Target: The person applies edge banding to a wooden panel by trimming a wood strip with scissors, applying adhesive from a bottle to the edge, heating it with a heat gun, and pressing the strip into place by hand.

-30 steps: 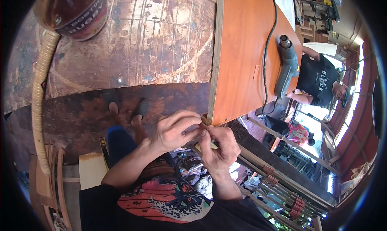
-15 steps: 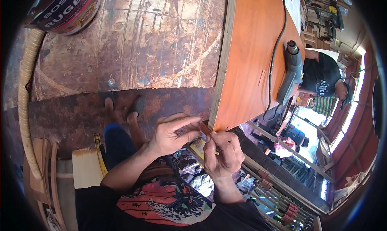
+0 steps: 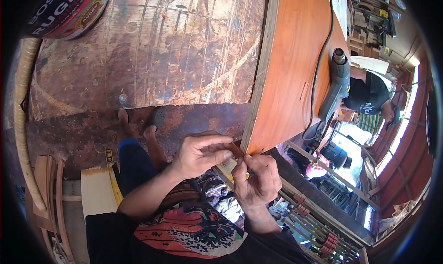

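Observation:
An orange-brown wood-grain panel with a bare ply edge lies on the bench, its near corner toward me. At that corner sits a short reddish-brown edging strip. My left hand is closed, its thumb and fingers pinching the strip's left end. My right hand is closed too, with thumb and index finger gripping the strip's other end against the panel corner. Fingertips partly hide the strip. On the panel rests a grey heat gun, its nozzle pointing away from me, beside a black cable.
A stained plywood worktop spreads left of the panel, bearing a large can. A wrapped curved pole and a yellow level are at left. Bar clamps lie at lower right. Another person stands beyond the panel.
Both hands stay at the panel corner with almost the same grip. My view has shifted slightly, and a little more of the strip shows between the fingers.

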`<state>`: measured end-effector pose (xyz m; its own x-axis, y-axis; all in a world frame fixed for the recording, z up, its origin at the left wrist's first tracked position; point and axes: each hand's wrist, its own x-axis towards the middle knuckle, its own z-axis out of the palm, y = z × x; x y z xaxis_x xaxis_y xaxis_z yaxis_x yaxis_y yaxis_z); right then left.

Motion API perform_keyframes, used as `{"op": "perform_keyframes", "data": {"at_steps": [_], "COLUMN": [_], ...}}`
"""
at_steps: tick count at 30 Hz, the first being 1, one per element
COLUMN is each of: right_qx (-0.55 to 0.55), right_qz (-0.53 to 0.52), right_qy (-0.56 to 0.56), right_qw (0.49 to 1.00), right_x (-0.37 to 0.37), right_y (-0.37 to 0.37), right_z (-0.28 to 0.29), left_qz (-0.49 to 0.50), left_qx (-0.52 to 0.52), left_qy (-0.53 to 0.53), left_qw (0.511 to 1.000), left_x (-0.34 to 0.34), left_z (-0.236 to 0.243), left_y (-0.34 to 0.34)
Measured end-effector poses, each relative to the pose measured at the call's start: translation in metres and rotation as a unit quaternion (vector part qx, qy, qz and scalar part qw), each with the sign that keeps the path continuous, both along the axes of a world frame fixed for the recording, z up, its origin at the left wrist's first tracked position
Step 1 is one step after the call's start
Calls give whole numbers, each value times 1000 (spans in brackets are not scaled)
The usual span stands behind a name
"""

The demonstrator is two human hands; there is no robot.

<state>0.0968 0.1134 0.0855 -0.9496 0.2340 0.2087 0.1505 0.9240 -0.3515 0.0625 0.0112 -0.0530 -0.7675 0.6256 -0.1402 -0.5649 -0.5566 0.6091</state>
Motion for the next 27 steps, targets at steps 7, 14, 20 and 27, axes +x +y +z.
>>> {"op": "perform_keyframes", "data": {"at_steps": [7,14,20,27], "right_qx": [12,15,0,-23], "right_qz": [3,-1,-17,-32], "right_qy": [-4,-1,3,-3], "right_qw": [1000,1000,1000,999], "right_x": [1,0,1,2], "right_y": [1,0,1,-1], "right_z": [-2,-1,-3,-2], "left_qz": [-48,-21,-29,-21], "left_qx": [-52,-56,-34,-17], "left_qy": [-116,-136,-177,-184], "left_qw": [991,989,983,983], "left_x": [10,8,9,13], "left_z": [12,26,25,27], "left_y": [-3,0,0,-1]}}
